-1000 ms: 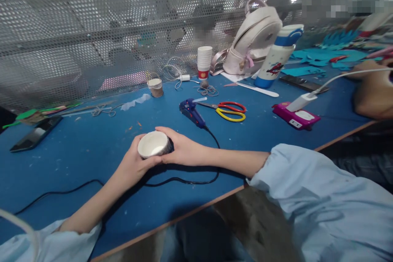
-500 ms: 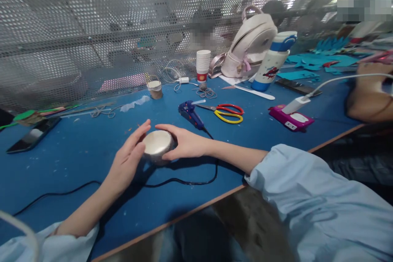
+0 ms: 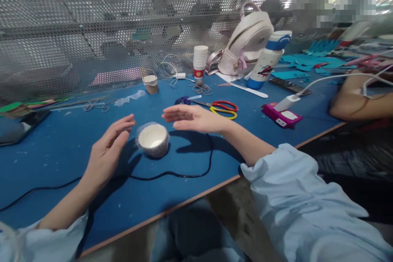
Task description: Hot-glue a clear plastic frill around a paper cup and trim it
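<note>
A small round cup (image 3: 154,141), white inside and wrapped outside in something greyish and clear, stands upright on the blue table (image 3: 129,200). To its left hovers my left hand (image 3: 109,143), fingers stretched and apart from the cup. My right hand (image 3: 195,118) is raised to the right of the cup, open, with nothing in it. Just behind that hand lie scissors (image 3: 225,106) with red and yellow handles. A blue glue gun (image 3: 183,100) with a clear stick is partly hidden by the right hand.
A black cord (image 3: 172,176) runs across the table in front. Farther back are a small brown cup (image 3: 150,84), stacked paper cups (image 3: 200,59), a bottle (image 3: 265,65) and a backpack (image 3: 245,45). A magenta power strip (image 3: 282,115) sits near another person's arm (image 3: 350,96).
Both hands have let go of the cup and moved apart, the left to the left, the right up and slightly right. The cup now stands alone. The view has shifted slightly.
</note>
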The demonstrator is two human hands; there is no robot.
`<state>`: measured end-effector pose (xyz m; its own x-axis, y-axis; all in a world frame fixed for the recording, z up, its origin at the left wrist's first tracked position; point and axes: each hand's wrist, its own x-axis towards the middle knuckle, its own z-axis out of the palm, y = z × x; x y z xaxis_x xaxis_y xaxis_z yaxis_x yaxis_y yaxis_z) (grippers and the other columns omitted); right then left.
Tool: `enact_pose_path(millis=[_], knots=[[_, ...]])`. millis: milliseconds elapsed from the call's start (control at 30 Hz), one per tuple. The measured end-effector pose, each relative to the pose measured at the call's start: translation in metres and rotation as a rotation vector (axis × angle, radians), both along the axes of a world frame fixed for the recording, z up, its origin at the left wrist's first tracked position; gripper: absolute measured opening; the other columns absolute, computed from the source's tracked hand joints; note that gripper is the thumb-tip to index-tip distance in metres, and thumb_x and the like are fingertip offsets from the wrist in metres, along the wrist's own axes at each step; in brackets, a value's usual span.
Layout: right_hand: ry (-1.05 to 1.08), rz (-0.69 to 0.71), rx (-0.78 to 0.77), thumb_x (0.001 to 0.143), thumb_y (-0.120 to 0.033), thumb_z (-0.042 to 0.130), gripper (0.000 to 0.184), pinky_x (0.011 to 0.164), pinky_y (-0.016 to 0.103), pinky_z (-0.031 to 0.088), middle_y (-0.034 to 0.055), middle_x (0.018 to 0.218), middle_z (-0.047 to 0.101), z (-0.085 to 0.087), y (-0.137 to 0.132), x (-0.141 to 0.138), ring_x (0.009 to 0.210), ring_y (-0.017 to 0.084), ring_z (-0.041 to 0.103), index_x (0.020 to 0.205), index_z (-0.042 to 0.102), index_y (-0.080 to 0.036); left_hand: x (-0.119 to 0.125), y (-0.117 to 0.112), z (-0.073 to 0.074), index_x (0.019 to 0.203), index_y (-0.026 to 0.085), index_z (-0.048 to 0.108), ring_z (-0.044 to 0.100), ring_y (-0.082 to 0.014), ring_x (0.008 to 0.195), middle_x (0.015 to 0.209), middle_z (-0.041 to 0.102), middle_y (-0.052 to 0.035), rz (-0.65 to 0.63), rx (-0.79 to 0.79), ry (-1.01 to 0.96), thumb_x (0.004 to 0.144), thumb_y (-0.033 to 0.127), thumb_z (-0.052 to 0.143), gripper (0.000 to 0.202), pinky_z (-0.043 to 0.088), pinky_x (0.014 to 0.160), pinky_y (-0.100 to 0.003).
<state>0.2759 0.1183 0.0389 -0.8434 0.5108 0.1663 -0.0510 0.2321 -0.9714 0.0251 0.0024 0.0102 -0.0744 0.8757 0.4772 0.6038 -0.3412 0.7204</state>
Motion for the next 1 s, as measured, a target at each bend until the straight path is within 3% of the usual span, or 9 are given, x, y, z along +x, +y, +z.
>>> enact_pose_path(millis=[133,300,467,600,667,800,900,1000], knots=[[0.134,0.0,-0.023,0.08,-0.046,0.071,0.043,0.09,0.036,0.054,0.0078,0.102,0.072,0.021,-0.001,0.02,0.093,0.018,0.07,0.107,0.065,-0.014,0.001,-0.008,0.012,0.099,0.026,0.066,0.061,-0.0234,0.111,0.115,0.068,-0.0018,-0.034,0.151,0.259,0.09,0.031,0.054,0.016,0.044,0.101,-0.043],[0.094,-0.076,0.058,0.083,-0.041,0.069,0.029,0.07,0.027,0.056,0.0031,0.078,0.072,0.038,0.001,0.052,0.07,0.013,0.068,0.088,0.069,-0.013,0.01,-0.018,0.011,0.104,0.026,0.066,0.064,-0.0217,0.098,0.108,0.07,-0.0037,-0.151,0.18,0.427,0.089,0.024,0.052,0.021,0.049,0.087,-0.037],[0.115,-0.176,0.133,0.08,-0.035,0.071,0.021,0.063,0.023,0.054,0.001,0.072,0.071,0.04,0.011,0.072,0.066,0.011,0.066,0.082,0.07,-0.014,0.006,-0.02,0.012,0.093,0.027,0.062,0.061,-0.018,0.078,0.086,0.064,0.0003,0.077,0.149,0.304,0.093,0.031,0.047,0.015,0.048,0.075,-0.035],[0.064,-0.146,0.159,0.077,-0.028,0.072,0.013,0.063,0.024,0.053,0.0007,0.071,0.07,0.035,0.013,0.065,0.064,0.011,0.065,0.078,0.07,-0.015,0.006,-0.021,0.014,0.097,0.029,0.059,0.056,-0.0184,0.072,0.079,0.056,0.0008,0.254,0.083,0.141,0.093,0.038,0.046,0.017,0.047,0.073,-0.038],[0.018,-0.103,0.153,0.078,-0.026,0.07,0.011,0.064,0.023,0.053,0.0009,0.072,0.071,0.03,0.009,0.055,0.065,0.011,0.065,0.078,0.069,-0.014,0.011,-0.022,0.013,0.101,0.028,0.059,0.058,-0.018,0.075,0.086,0.059,0.0003,0.212,0.143,0.159,0.09,0.035,0.053,0.015,0.049,0.074,-0.038],[-0.061,-0.061,0.128,0.08,-0.024,0.066,0.012,0.066,0.022,0.052,0.0018,0.077,0.071,0.014,-0.002,0.029,0.069,0.01,0.066,0.085,0.068,-0.013,0.023,-0.022,0.007,0.109,0.025,0.06,0.062,-0.0217,0.093,0.106,0.064,-0.005,-0.029,0.253,0.487,0.083,0.028,0.064,0.027,0.051,0.082,-0.037],[-0.132,-0.047,0.156,0.081,-0.021,0.064,0.013,0.065,0.021,0.05,0.0009,0.075,0.07,0.002,-0.009,0.013,0.069,0.01,0.065,0.09,0.067,-0.013,0.023,-0.018,0.002,0.111,0.022,0.061,0.062,-0.0236,0.097,0.103,0.065,-0.0072,-0.089,0.288,0.639,0.085,0.023,0.06,0.027,0.051,0.085,-0.038],[-0.197,-0.021,0.178,0.082,-0.019,0.061,0.011,0.063,0.02,0.048,-0.0003,0.07,0.068,-0.005,-0.011,0.005,0.064,0.008,0.062,0.089,0.066,-0.012,0.012,-0.01,0.001,0.098,0.021,0.065,0.062,-0.0243,0.1,0.099,0.065,-0.0079,-0.12,0.287,0.667,0.086,0.016,0.054,0.017,0.051,0.088,-0.041]])
